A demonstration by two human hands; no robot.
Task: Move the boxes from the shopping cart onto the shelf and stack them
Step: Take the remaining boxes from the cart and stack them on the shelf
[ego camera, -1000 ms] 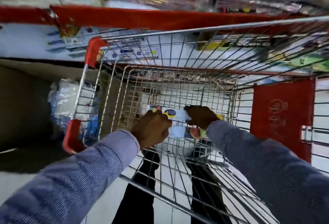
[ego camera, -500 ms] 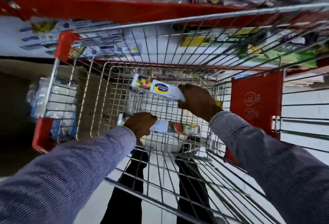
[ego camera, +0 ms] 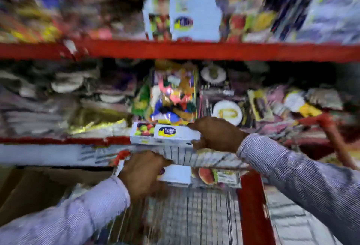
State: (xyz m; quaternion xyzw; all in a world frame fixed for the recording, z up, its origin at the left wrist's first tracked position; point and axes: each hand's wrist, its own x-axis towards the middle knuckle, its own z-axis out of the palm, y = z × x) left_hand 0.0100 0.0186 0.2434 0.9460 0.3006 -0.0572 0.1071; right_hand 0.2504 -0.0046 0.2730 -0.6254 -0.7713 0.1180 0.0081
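Your right hand [ego camera: 218, 134] clamps its grip on the upper box's [ego camera: 165, 134] right end; your left hand [ego camera: 143, 172] grips the lower box [ego camera: 196, 175]; labels blurred unreadable

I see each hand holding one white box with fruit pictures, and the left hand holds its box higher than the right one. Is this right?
Not quite. The head view shows the right hand holding the higher box, up near the shelf edge. The left hand holds the lower box, nearer the shopping cart. The rest is right: each hand holds one white box with fruit pictures.
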